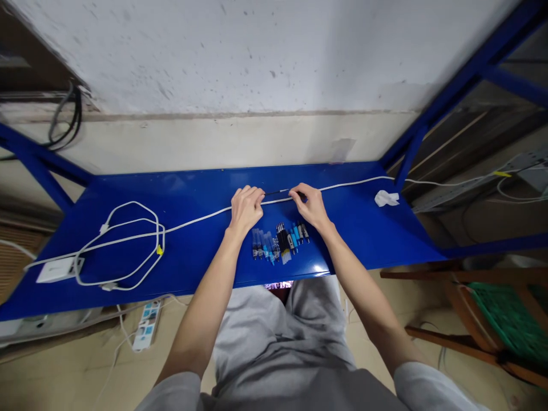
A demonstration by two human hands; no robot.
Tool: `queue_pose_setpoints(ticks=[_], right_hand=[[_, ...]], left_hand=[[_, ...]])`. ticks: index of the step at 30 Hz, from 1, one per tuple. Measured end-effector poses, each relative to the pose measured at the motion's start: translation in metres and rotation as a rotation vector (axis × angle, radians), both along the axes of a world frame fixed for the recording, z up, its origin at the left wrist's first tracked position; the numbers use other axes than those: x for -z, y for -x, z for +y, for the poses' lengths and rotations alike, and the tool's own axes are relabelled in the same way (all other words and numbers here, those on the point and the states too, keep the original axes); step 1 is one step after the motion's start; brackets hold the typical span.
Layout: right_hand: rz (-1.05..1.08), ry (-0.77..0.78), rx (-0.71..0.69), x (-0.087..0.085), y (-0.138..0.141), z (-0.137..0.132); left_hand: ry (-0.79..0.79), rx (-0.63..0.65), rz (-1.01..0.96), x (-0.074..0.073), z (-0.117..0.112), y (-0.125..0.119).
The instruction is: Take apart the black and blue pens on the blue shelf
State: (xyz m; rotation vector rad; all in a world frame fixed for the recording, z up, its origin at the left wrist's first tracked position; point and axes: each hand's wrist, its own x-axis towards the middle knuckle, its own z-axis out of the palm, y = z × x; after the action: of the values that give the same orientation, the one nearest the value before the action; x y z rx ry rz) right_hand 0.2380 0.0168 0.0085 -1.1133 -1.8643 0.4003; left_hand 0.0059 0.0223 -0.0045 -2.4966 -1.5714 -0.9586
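My left hand (247,210) is closed, with a thin dark stick like a pen refill (273,193) reaching out from its fingertips. Across from it, my right hand (312,206) pinches at the stick's pale end, and something small and dark shows under its fingers. Both hands are above the blue shelf, beside a white cable (274,201). Nearer to me lie pen parts in rows: clear and blue barrels (266,246), dark refills with yellowish ends (283,245), and black and blue pieces with clips (299,233).
A blue metal shelf (205,251) stands against a stained wall. On its left lie a looped white cord (158,228) and a white adapter (57,269). Crumpled white tissue (386,198) lies at right. A power strip (146,326) is on the floor below.
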Motion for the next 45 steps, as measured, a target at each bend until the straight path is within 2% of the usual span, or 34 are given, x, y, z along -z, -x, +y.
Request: queue_pose_setpoints(ticks=[14,19,24,30,34,37,42,45], right_hand=[[-0.257,0.145,-0.078,-0.004,0.010,-0.012],[-0.201,0.176,-0.038,0.000,0.010,-0.010],[-0.098,0.203,-0.127,0.000,0.010,-0.009],[0.107,0.348,-0.186,-0.004,0.010,-0.009],[0.086,0.306,-0.201,-0.013,0.006,-0.008],[0.030,0.292,-0.277,-0.021,0.001,-0.011],[-0.014,0.422,-0.393,-0.028,-0.001,-0.020],[-0.107,0.426,-0.429,-0.030,0.000,-0.023]], left_hand=[[0.018,0.018,-0.023,0.004,0.003,-0.002],[0.038,0.007,-0.016,0.004,0.003,-0.002],[0.056,0.003,-0.029,0.003,0.003,-0.001],[0.076,-0.016,-0.020,0.003,0.004,-0.001],[0.070,-0.014,-0.010,0.003,0.004,-0.001],[0.061,-0.008,-0.013,0.002,0.003,-0.003],[0.061,0.008,-0.034,0.000,0.002,-0.005],[0.063,0.011,-0.041,-0.001,0.002,-0.006]])
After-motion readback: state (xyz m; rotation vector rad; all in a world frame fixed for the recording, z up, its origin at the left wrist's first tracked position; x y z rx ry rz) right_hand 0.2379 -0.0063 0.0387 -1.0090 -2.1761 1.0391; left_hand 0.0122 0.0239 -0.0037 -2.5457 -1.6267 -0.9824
